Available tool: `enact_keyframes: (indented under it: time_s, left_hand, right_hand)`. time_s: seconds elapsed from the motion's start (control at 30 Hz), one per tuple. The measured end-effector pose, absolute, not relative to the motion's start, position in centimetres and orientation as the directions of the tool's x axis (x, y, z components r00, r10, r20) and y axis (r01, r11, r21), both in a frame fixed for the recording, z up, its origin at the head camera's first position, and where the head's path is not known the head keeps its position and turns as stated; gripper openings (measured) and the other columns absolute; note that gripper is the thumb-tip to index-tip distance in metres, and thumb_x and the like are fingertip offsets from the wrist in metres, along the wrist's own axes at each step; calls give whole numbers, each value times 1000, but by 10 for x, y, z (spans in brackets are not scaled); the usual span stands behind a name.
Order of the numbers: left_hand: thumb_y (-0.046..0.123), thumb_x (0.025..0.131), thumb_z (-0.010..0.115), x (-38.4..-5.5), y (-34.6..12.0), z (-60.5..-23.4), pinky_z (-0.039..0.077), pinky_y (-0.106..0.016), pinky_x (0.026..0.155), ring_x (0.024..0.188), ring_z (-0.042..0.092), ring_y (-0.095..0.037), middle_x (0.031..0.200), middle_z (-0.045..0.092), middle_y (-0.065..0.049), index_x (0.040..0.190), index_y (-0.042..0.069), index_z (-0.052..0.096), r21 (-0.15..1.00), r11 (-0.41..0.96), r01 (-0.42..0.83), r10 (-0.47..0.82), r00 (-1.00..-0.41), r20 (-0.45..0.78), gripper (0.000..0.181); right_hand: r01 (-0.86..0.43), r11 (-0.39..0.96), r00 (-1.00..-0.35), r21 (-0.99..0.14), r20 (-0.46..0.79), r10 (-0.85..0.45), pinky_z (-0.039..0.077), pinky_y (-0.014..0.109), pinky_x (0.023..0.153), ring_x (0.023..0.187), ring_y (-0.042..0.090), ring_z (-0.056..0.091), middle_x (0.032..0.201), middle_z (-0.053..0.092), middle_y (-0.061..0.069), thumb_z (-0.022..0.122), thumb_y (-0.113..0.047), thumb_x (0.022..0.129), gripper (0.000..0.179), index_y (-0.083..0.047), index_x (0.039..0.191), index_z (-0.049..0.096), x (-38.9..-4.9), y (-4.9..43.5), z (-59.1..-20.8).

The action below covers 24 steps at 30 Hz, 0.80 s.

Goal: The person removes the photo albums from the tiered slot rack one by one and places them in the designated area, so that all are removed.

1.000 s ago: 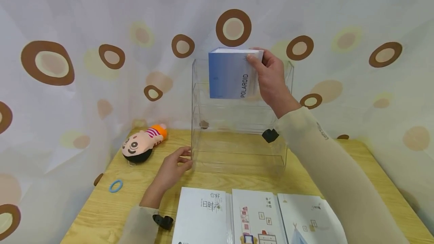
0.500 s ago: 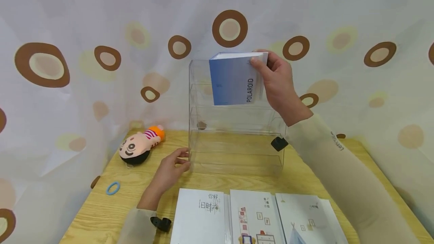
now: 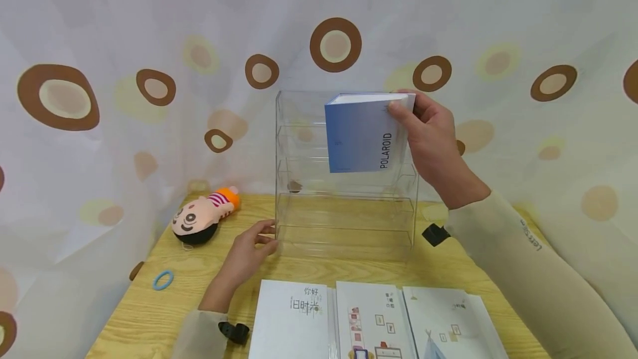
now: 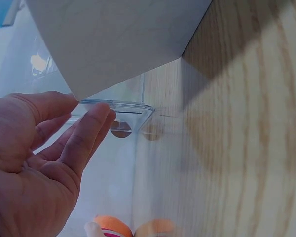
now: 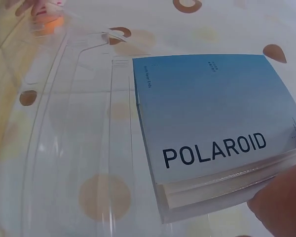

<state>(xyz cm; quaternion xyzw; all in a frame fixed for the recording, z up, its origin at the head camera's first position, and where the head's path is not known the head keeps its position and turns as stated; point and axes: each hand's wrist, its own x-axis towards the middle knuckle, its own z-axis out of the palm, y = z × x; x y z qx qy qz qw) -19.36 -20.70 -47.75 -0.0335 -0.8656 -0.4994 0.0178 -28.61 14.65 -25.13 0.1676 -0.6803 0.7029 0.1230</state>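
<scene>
In the head view my right hand (image 3: 432,140) grips a blue photo album (image 3: 359,137) by its right edge, thumb on the front cover. "POLAROID" is printed on that cover, which fills much of the right wrist view (image 5: 212,108). The album is upright in front of the upper tiers of a clear acrylic rack (image 3: 344,237). My left hand (image 3: 246,252) holds the rack's lower left side edge, with thumb and fingertips at the clear wall (image 4: 133,106) in the left wrist view. The far fingers of the right hand are hidden behind the album.
Three white albums, left (image 3: 291,326), middle (image 3: 369,314) and right (image 3: 443,314), lie side by side at the table's (image 3: 129,326) front. A plush doll (image 3: 204,218) and a blue ring (image 3: 163,280) lie at the left. A patterned curtain (image 3: 199,10) hangs behind.
My right hand has lowered the blue album and moved it to the right, in front of the rack. My left hand has stayed at the rack's side.
</scene>
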Motion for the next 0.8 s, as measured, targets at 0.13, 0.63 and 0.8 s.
enact_keyframes:
  time_s: [0.13, 0.63, 0.8]
  left_hand:
    - [8, 109, 73, -194, -206, -478, 67, -47, 100, 126, 73, -35, 144, 73, -17, 158, 9, 61, 867, 492, 77, 45, -997, 63, 50]
    - [10, 109, 72, -192, -210, -477, 67, -46, 101, 126, 73, -34, 146, 72, -17, 159, 8, 60, 869, 491, 61, 47, -998, 43, 51]
    - [9, 109, 73, -192, -208, -478, 68, -44, 100, 125, 73, -33, 145, 72, -18, 157, 8, 61, 875, 480, 59, 43, -998, 44, 50]
  right_hand:
    - [-377, -64, -924, -924, 380, -44, 51, 23, 98, 112, 18, 63, 117, 72, -4, 75, -25, 110, 25, -14, 132, 71, -272, 162, -257]
    - [-361, -157, -926, -919, 373, -53, 56, 15, 101, 118, 20, 60, 121, 71, 0, 71, -14, 111, 22, -8, 132, 70, -234, 203, -288]
    - [-360, -157, -928, -920, 370, -40, 57, 15, 101, 118, 20, 60, 124, 70, 1, 71, -14, 111, 24, -7, 134, 69, -222, 212, -297]
